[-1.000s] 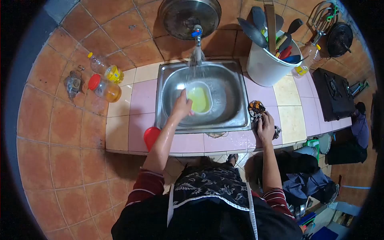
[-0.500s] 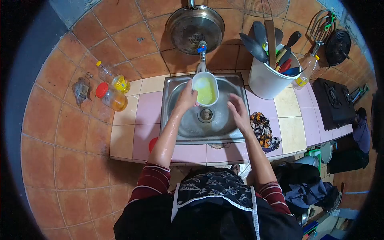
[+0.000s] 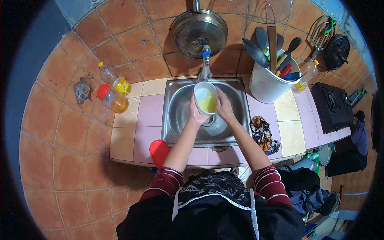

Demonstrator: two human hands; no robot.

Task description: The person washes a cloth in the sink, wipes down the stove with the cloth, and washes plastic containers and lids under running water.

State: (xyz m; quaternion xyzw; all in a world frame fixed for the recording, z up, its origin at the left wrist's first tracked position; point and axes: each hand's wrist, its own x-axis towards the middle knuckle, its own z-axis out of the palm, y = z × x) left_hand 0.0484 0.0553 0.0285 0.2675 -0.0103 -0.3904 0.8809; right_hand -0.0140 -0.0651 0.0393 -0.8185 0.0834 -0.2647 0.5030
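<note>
A white container with yellow-green liquid in it is held tilted over the metal sink, just below the faucet. Water runs from the faucet by the container's far rim. My left hand grips the container from its left side and underneath. On its right side, my right hand is closed against the wall of the container. A crumpled patterned cloth lies on the tiles to the right of the sink. The red plastic item rests left of the sink's near corner.
Behind on the right stands a white bucket full of utensils. A red-lidded jar and an oil bottle stand at the left. A pan hangs above the faucet. A black stove and another person are at the far right.
The container has come up from the sink basin and now tilts. My right hand has left the cloth and taken hold of the container's right side. My left hand has shifted lower on it.
</note>
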